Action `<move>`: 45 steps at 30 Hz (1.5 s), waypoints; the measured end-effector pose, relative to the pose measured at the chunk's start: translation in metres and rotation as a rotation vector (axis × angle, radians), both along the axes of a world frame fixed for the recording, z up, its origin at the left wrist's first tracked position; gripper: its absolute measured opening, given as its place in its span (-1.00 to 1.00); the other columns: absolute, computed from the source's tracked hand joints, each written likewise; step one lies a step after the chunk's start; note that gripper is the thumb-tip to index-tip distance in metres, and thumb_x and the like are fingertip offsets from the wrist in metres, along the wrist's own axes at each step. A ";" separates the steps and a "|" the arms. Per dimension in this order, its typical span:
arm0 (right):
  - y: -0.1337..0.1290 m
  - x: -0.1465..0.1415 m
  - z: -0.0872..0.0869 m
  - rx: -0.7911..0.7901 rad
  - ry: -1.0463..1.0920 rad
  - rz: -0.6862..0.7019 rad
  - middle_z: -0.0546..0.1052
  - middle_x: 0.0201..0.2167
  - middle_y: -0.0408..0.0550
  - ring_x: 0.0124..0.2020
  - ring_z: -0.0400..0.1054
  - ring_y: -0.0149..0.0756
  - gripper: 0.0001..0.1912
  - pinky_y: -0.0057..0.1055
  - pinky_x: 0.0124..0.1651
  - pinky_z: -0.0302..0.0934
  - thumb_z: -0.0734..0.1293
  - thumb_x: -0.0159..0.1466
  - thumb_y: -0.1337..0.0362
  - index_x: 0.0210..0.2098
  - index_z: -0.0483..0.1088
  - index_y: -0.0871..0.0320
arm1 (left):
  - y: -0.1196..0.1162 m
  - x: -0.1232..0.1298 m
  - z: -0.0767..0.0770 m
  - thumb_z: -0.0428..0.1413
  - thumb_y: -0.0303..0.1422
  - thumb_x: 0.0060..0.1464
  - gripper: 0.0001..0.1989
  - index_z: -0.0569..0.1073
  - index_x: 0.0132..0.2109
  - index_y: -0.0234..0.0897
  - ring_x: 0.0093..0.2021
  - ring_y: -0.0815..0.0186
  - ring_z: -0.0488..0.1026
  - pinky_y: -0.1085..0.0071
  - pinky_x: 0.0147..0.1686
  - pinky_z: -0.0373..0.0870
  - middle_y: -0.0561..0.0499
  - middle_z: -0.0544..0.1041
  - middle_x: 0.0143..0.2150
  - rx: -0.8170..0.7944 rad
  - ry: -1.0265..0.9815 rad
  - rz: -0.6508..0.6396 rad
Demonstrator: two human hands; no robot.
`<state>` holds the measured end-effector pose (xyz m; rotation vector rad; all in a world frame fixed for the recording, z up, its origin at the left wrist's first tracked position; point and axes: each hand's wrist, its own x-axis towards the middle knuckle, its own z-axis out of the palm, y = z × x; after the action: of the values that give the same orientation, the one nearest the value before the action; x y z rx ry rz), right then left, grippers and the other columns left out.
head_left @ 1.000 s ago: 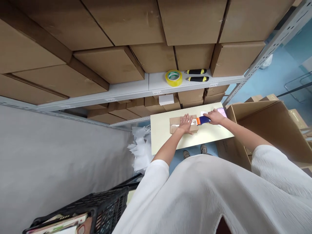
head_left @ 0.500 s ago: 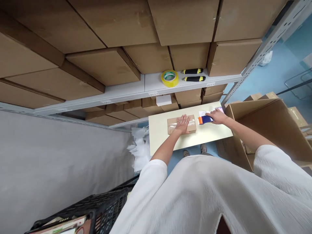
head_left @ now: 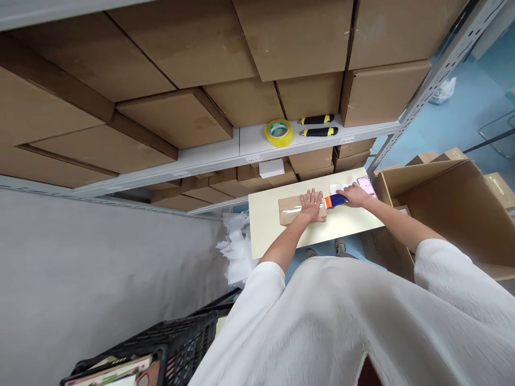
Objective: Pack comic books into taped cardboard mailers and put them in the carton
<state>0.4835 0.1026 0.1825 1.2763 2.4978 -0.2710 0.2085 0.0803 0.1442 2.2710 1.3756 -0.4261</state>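
Note:
A small cardboard box (head_left: 290,210) lies on the pale tabletop (head_left: 263,236), with a shiny strip of clear tape along its top. My left hand (head_left: 311,206) is spread flat on the box's right part, fingers apart, pressing on it. In my right hand (head_left: 354,195) is a blue and orange hand-held tool, which looks like a tape dispenser (head_left: 337,200). Its orange end meets the right end of the box, close to my left fingers. Beyond the right hand lies a phone (head_left: 367,186) with a lit screen, and white paper (head_left: 337,188) sits behind the dispenser.
On the shelf (head_left: 225,147) ahead are a yellow tape roll (head_left: 279,133) and two black-and-yellow utility knives (head_left: 319,131), below stacked cartons (head_left: 237,102). A large open carton (head_left: 442,209) stands at the right. At lower left is a black crate (head_left: 189,343); white packing material (head_left: 236,249) hangs beside the table.
The dispenser in my right hand has moved left, from a gap beside the box to its right end. My left hand has slid rightward on the box. More of the phone shows.

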 end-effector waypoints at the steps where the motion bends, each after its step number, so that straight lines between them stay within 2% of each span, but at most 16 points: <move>1: 0.000 0.000 0.000 0.000 -0.002 0.001 0.63 0.07 0.30 0.01 0.52 0.16 -0.34 -0.11 0.12 -0.04 0.32 0.44 -0.04 0.40 0.33 0.16 | 0.000 0.005 0.000 0.40 0.15 -0.04 0.51 -0.42 0.67 -0.24 0.64 -0.34 -0.66 -0.43 0.49 -0.60 -0.38 -0.58 0.68 0.002 0.002 0.002; 6: 0.001 0.001 0.000 -0.006 0.009 -0.012 0.64 0.07 0.30 0.02 0.52 0.18 -0.33 -0.11 0.11 -0.04 0.32 0.44 -0.06 0.41 0.32 0.15 | 0.001 0.008 0.001 0.40 0.11 -0.03 0.47 -0.39 0.68 -0.19 0.66 -0.35 -0.61 -0.45 0.49 -0.56 -0.36 -0.50 0.70 -0.005 0.011 0.027; 11: 0.002 0.008 -0.001 -0.002 0.042 -0.018 0.65 0.06 0.28 0.01 0.52 0.15 -0.29 -0.14 0.09 -0.05 0.29 0.44 -0.16 0.41 0.32 0.13 | -0.001 -0.011 0.007 0.44 -0.02 -0.05 0.42 -0.30 0.68 -0.07 0.68 -0.36 -0.40 -0.40 0.51 -0.52 -0.37 -0.31 0.71 0.023 -0.022 0.012; 16: 0.000 0.017 -0.001 0.003 0.100 -0.011 0.66 0.05 0.25 0.00 0.52 0.14 -0.24 -0.16 0.08 -0.06 0.24 0.44 -0.25 0.42 0.31 0.09 | -0.002 -0.030 0.012 0.43 -0.01 -0.04 0.37 -0.22 0.68 -0.06 0.68 -0.30 -0.31 -0.36 0.53 -0.47 -0.37 -0.21 0.70 0.047 -0.032 0.009; 23: -0.004 0.026 0.000 0.005 0.036 -0.027 0.65 0.06 0.29 0.00 0.52 0.17 -0.28 -0.11 0.11 -0.06 0.26 0.44 -0.17 0.40 0.31 0.16 | -0.003 -0.040 0.010 0.45 -0.09 -0.06 0.39 -0.24 0.68 -0.10 0.68 -0.33 -0.38 -0.40 0.51 -0.49 -0.39 -0.25 0.70 0.021 -0.023 0.025; 30: -0.008 -0.008 -0.012 -0.005 -0.042 -0.030 0.64 0.07 0.33 -0.01 0.53 0.17 -0.35 -0.09 0.12 -0.05 0.26 0.44 -0.03 0.40 0.32 0.17 | -0.006 -0.039 0.005 0.43 -0.06 -0.04 0.39 -0.28 0.68 -0.06 0.68 -0.34 -0.38 -0.38 0.52 -0.52 -0.38 -0.26 0.71 0.027 -0.018 0.027; 35: -0.004 -0.028 -0.019 -0.016 -0.081 -0.017 0.65 0.07 0.33 0.00 0.53 0.16 -0.34 -0.07 0.14 -0.04 0.29 0.41 -0.02 0.40 0.31 0.13 | -0.008 -0.037 0.007 0.43 -0.09 -0.04 0.39 -0.30 0.68 -0.06 0.68 -0.34 -0.40 -0.38 0.52 -0.51 -0.37 -0.29 0.71 0.031 -0.016 0.032; 45: 0.018 -0.070 -0.014 -0.077 -0.108 0.002 0.65 0.03 0.30 0.03 0.53 0.18 -0.43 -0.01 0.21 -0.08 0.34 0.36 -0.01 0.25 0.44 0.14 | -0.008 -0.035 0.001 0.45 -0.03 -0.03 0.41 -0.30 0.68 -0.07 0.68 -0.37 -0.44 -0.41 0.52 -0.54 -0.35 -0.30 0.71 0.031 -0.033 0.043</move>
<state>0.4133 0.1201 0.1682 1.2247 2.3746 -0.2875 0.1734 0.0724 0.1449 2.2585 1.4208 -0.3544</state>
